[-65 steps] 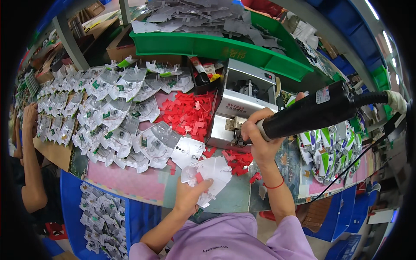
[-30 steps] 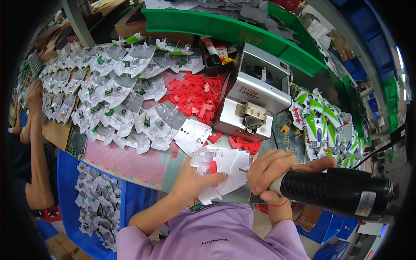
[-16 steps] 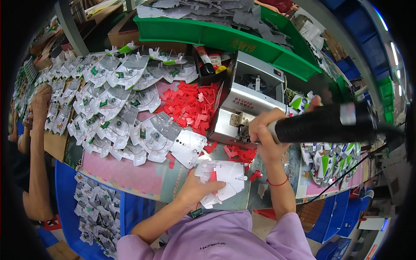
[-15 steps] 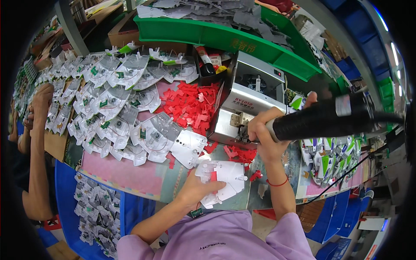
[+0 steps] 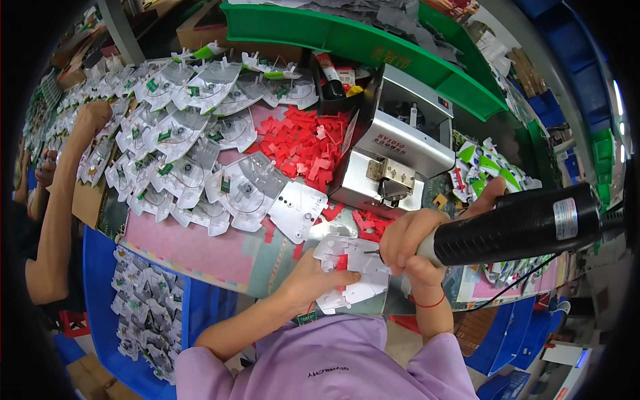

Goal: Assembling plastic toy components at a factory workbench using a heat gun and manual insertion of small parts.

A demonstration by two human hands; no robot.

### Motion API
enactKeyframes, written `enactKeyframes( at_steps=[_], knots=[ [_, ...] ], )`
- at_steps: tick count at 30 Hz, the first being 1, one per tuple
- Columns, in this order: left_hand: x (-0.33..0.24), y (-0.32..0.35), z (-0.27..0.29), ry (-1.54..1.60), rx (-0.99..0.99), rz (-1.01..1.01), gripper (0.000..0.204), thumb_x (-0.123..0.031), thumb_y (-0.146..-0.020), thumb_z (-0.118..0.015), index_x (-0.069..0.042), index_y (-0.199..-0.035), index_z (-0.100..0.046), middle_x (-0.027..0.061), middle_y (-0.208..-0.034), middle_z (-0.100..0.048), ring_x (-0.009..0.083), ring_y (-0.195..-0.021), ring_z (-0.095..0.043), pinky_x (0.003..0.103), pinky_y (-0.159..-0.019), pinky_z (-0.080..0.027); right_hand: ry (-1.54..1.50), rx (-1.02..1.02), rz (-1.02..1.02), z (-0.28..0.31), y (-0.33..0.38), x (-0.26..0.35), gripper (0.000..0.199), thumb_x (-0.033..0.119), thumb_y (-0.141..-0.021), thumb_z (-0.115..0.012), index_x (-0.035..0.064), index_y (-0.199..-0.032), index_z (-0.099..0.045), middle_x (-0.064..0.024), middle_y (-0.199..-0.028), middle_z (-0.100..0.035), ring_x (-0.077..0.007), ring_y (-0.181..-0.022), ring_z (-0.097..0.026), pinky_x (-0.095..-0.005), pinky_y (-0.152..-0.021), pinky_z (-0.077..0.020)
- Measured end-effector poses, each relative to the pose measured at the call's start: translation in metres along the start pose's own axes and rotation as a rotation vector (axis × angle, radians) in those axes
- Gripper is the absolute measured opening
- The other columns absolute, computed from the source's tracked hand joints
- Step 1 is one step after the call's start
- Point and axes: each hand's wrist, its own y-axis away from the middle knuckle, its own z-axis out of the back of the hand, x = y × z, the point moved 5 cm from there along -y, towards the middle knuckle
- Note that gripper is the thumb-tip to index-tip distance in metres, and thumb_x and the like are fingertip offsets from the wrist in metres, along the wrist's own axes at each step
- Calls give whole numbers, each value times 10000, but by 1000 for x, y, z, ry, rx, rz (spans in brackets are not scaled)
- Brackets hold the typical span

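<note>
My left hand [image 5: 308, 279] grips a white plastic housing [image 5: 365, 272] near the table's front edge, thumb pressed across its top. A flat red plastic piece [image 5: 343, 262] sits in the housing. Below my left hand a small green circuit board [image 5: 307, 318] hangs by a thin wire. Wrapped around a black electric screwdriver [image 5: 507, 235], my right hand [image 5: 415, 245] keeps it nearly level. The screwdriver's thin bit [image 5: 371, 252] points left and reaches over the housing's right part; whether it touches cannot be made out.
Beyond my hands stands a metal screw feeder [image 5: 403, 137], beside a heap of red plastic pieces [image 5: 293, 137]. White housings [image 5: 175, 140] cover the table's left. A green bin [image 5: 300, 33] lies behind; a blue bin [image 5: 200, 327] is below. Another person's arm [image 5: 57, 213] is at far left.
The screwdriver has come down and left from the screw feeder to the housing. The view has shifted slightly; my left hand still holds the housing.
</note>
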Motion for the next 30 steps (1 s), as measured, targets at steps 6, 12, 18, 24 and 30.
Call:
enactKeyframes(
  at_steps=[6, 12, 18, 24, 30],
  knots=[
    [-4, 6, -9, -17, 5, 50, 338, 28, -672, -672, 38, -993, -565, 85, -874, -618, 131, -755, -591, 255, -652, -480, 24, 2, -10, -9, 2, 6, 132, 29, -665, -656, 26, -695, -528, -73, -592, -541, -175, -519, -534, -283, -509, -432],
    [-5, 8, -11, -57, 66, 77, 327, 33, -665, -668, 31, -975, -565, 84, -849, -620, 131, -709, -595, 259, -598, -488, 126, 81, -39, -17, 2, 17, 176, 69, -623, -707, 43, -637, -533, -71, -574, -546, -196, -520, -548, -287, -521, -442],
    [-15, 11, -19, -73, 64, -18, 311, 37, -658, -657, 30, -956, -566, 72, -829, -618, 125, -704, -590, 257, -611, -481, 219, 143, -61, -18, 0, 21, 216, 102, -588, -749, 58, -588, -538, -70, -559, -550, -214, -521, -559, -291, -531, -451],
    [-14, 6, -15, -215, 15, -100, 308, 18, -677, -650, 26, -972, -560, 63, -823, -613, 120, -700, -586, 253, -621, -473, 145, 64, 55, -13, -3, 17, 158, 52, -635, -700, 51, -638, -542, -78, -573, -551, -219, -500, -543, -302, -501, -444],
    [-9, 3, 3, -65, -116, -154, 334, 7, -684, -655, 24, -999, -546, 56, -808, -602, 99, -655, -568, 233, -562, -460, 324, -74, 329, 19, -18, 26, 120, -5, -732, -597, 23, -747, -481, -64, -597, -515, -146, -500, -493, -263, -480, -423]
  ],
)
